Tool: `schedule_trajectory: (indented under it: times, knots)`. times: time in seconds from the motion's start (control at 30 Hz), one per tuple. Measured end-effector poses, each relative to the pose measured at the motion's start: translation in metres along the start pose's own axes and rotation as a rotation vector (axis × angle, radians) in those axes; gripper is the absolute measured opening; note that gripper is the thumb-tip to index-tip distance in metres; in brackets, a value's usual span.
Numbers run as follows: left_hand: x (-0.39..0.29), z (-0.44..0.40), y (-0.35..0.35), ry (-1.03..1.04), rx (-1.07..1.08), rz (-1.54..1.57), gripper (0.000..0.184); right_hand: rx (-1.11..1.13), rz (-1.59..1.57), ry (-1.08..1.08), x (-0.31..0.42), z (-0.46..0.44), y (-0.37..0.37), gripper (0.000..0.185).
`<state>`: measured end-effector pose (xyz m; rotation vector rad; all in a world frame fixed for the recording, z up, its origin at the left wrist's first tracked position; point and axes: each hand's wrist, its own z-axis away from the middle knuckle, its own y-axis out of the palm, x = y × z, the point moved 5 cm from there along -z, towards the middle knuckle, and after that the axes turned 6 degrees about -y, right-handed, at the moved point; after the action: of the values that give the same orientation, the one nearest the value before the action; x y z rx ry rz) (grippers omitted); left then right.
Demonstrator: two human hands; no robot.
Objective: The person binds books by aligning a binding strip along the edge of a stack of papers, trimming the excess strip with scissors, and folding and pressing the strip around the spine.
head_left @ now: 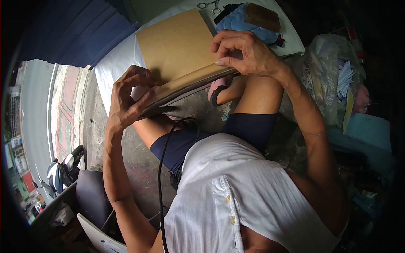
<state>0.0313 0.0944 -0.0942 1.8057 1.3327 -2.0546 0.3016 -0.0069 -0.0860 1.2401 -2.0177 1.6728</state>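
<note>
A brown paper or card sheet [177, 44] lies on the white-covered table in front of me, with its near edge bent down along the table edge. My left hand [133, 95] has its fingers curled and thumb pressed at the left end of that edge. At the right end, my right hand [247, 52] pinches the same edge between thumb and bent fingers. A strip of the sheet runs taut between the two hands. Just beyond my right hand lies a light blue cloth bundle [236, 23] with a brown block [262, 17] on it.
Scissors [213, 6] rest at the table's far side. Dark blue ribbed sheets [80, 29] are at the upper left. A black cable [160, 181] hangs in front of my body. Plastic bags [331, 76] stand at the right; a road [36, 109] lies at the left.
</note>
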Motion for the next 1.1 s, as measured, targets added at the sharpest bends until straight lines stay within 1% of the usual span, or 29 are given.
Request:
schedule_trajectory:
  times: [0.1, 0.13, 0.17, 0.2, 0.27, 0.4, 0.53, 0.63, 0.73, 0.83, 0.87, 0.93, 0.97, 1.0, 1.03, 1.07, 1.1]
  knots:
    - [0.001, -0.001, 0.001, -0.016, -0.001, 0.008, 0.012, 0.008, 0.000, 0.039, -0.001, 0.000, 0.003, 0.014]
    - [0.003, -0.001, 0.001, -0.057, 0.002, 0.007, 0.012, 0.011, -0.001, 0.047, -0.003, 0.000, 0.003, 0.014]
    - [0.005, -0.002, 0.001, -0.099, 0.005, 0.005, 0.012, 0.003, 0.018, -0.008, -0.002, 0.000, 0.003, 0.015]
    - [0.005, -0.003, 0.002, -0.104, 0.011, 0.012, 0.012, -0.005, 0.037, -0.062, -0.001, -0.001, 0.004, 0.015]
    - [0.004, -0.004, 0.002, -0.084, 0.013, -0.044, 0.010, -0.003, 0.030, -0.053, -0.002, 0.000, 0.006, 0.015]
    - [0.000, -0.006, 0.004, -0.096, 0.013, -0.052, 0.007, 0.015, 0.023, -0.036, 0.001, -0.002, 0.006, 0.016]
    - [-0.004, -0.007, 0.003, -0.091, -0.007, -0.076, 0.010, 0.035, 0.017, -0.028, 0.004, -0.006, 0.007, 0.018]
    - [-0.004, -0.009, 0.003, -0.088, 0.004, -0.073, 0.010, 0.041, -0.009, 0.031, 0.002, -0.007, 0.007, 0.018]
    - [-0.003, -0.011, 0.003, -0.100, 0.022, -0.065, 0.012, 0.041, 0.014, -0.021, 0.001, -0.007, 0.007, 0.020]
    - [0.000, -0.009, 0.004, -0.055, 0.051, -0.055, 0.017, 0.047, -0.008, 0.020, 0.000, -0.006, 0.008, 0.021]
    - [0.005, -0.008, 0.003, -0.075, 0.015, -0.037, 0.019, 0.043, -0.004, 0.017, 0.001, -0.006, 0.009, 0.021]
    - [0.015, -0.007, 0.005, -0.085, -0.022, -0.023, 0.022, -0.029, 0.007, -0.030, 0.003, -0.003, 0.010, 0.019]
    - [0.023, -0.006, 0.007, -0.122, -0.046, 0.117, 0.024, -0.034, 0.013, -0.034, 0.005, -0.002, 0.013, 0.019]
    - [0.028, -0.004, 0.007, -0.157, -0.070, 0.256, 0.026, -0.143, -0.079, 0.097, 0.000, 0.000, 0.011, 0.021]
    - [0.027, -0.003, 0.008, -0.148, -0.073, 0.248, 0.026, -0.253, -0.172, 0.224, -0.006, 0.003, 0.010, 0.025]
    - [0.022, -0.001, 0.002, -0.068, -0.184, 0.161, 0.025, -0.261, -0.169, 0.212, -0.004, 0.006, 0.014, 0.025]
    - [0.015, 0.001, -0.005, 0.015, -0.296, 0.071, 0.024, -0.376, -0.005, 0.107, 0.005, 0.008, 0.012, 0.029]
